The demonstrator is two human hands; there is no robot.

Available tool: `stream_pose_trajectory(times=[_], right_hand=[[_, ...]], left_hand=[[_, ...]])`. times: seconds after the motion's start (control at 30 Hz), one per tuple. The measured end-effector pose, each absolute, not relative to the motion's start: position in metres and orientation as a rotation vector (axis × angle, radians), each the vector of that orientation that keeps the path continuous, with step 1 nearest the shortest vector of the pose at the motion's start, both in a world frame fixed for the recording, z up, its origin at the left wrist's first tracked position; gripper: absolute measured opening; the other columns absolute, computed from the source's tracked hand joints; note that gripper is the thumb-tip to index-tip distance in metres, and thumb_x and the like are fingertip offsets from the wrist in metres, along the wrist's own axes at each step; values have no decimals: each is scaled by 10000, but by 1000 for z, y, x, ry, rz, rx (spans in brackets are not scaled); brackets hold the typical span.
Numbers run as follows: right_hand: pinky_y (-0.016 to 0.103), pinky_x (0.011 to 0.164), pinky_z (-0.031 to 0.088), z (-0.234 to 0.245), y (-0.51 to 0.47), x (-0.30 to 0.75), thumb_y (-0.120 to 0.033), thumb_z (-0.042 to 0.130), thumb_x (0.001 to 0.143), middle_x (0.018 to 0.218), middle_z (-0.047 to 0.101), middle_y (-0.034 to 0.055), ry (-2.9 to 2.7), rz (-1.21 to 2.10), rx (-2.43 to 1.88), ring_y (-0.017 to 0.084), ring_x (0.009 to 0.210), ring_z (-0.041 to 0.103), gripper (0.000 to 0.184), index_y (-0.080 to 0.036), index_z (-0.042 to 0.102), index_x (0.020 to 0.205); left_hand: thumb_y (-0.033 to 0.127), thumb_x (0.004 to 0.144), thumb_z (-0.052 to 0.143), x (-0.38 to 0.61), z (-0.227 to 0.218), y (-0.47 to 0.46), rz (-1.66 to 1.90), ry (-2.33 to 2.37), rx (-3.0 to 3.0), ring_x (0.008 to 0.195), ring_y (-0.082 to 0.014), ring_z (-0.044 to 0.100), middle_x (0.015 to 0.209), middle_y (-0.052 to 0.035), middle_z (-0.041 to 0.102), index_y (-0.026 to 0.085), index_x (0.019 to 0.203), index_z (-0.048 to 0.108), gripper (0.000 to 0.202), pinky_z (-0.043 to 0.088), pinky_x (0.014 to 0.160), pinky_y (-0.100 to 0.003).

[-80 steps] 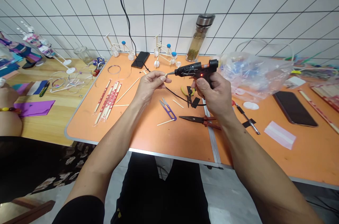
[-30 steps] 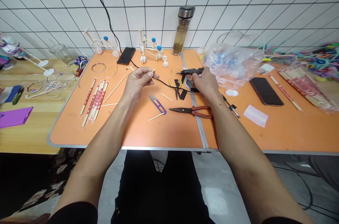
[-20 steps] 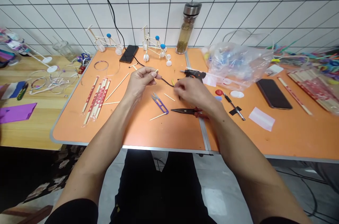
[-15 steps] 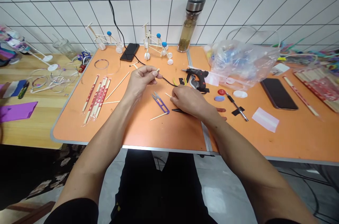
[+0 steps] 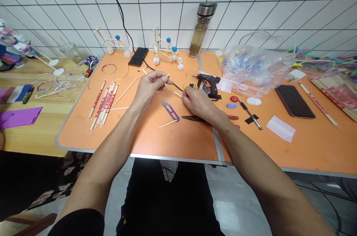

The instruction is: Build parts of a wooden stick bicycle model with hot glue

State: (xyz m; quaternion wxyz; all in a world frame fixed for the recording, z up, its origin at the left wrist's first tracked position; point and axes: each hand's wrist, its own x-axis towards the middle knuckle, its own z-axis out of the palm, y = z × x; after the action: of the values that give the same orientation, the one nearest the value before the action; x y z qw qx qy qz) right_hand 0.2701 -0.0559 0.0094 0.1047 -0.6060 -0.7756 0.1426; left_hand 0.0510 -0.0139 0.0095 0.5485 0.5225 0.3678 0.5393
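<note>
My left hand [image 5: 150,87] is raised over the orange table [image 5: 156,135], pinching a short wooden stick whose tip [image 5: 167,76] shows at the fingertips. My right hand [image 5: 198,102] is low on the table, its fingers closed on another short wooden stick [image 5: 177,94]. The black glue gun [image 5: 208,80] lies on the table just beyond my right hand, its black cord running back to the wall. Purple thread snips [image 5: 169,108] lie between my hands. Long-nose pliers [image 5: 195,118] are partly hidden under my right wrist.
Wrapped chopsticks [image 5: 105,102] and loose sticks lie at the left. Two stick models [image 5: 167,51], a phone [image 5: 138,56] and a glass bottle [image 5: 201,31] stand at the back. A plastic bag [image 5: 255,68], another phone [image 5: 294,96] and a craft knife [image 5: 249,114] are at the right.
My right hand set the glue gun down on the table, then moved left and down and closed on a short stick. My left hand kept its stick.
</note>
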Motion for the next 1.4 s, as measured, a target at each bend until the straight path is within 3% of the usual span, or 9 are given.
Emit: stream_pose_trajectory(times=[0.13,0.3,0.47,0.67,0.87,1.13,1.4], right_hand=[[356,858,514,2,-49,278,-217,610,1012,1012,826,105,-1974,591,-1619,263,936,739,293,-144,794,1227],[295,642,489,1,-48,278,-356,706,943,772,707,6,-1587,964,-1375,164,664,607,207,-184,783,1030],[247,573,464,6,-51,271,-365,788,840,823,701,5,-1377,1062,-1260,129,666,582,196,-207,720,934],[258,605,531,9,-57,262,-390,822,828,771,653,-22,-1337,1054,-1160,130,667,579,227,-224,688,906],[272,659,602,3,-59,253,-395,883,837,751,680,-15,-1302,1081,-1119,136,681,664,265,-222,686,875],[274,597,627,-9,-55,248,-502,982,811,758,682,-30,-1287,1024,-1044,129,619,684,410,-232,695,927],[300,617,647,-13,-57,246,-648,918,883,783,704,-21,-1361,946,-1015,136,629,679,468,-237,707,959]], left_hand=[[536,739,1025,51,10,-14,1271,865,1238,612,-94,668,849,-51,857,197,926,798,448,540,625,-225],[513,755,1013,53,11,-16,1271,874,1268,600,-97,646,814,-51,846,191,914,811,412,544,619,-237],[485,736,1021,56,13,-18,1261,925,1286,622,-125,673,764,-51,825,192,871,815,382,531,589,-243],[446,740,1006,59,17,-23,1236,960,1353,654,-152,706,709,-37,774,188,831,822,330,512,580,-248],[434,737,985,62,20,-28,1231,998,1420,680,-143,685,741,-37,779,182,793,817,307,508,597,-238],[319,759,906,64,23,-32,1190,1005,1439,690,-124,672,788,-53,820,167,785,826,174,545,648,-234],[277,752,873,64,32,-38,1146,1013,1355,666,-115,704,841,-70,852,151,789,814,145,598,684,-244]])
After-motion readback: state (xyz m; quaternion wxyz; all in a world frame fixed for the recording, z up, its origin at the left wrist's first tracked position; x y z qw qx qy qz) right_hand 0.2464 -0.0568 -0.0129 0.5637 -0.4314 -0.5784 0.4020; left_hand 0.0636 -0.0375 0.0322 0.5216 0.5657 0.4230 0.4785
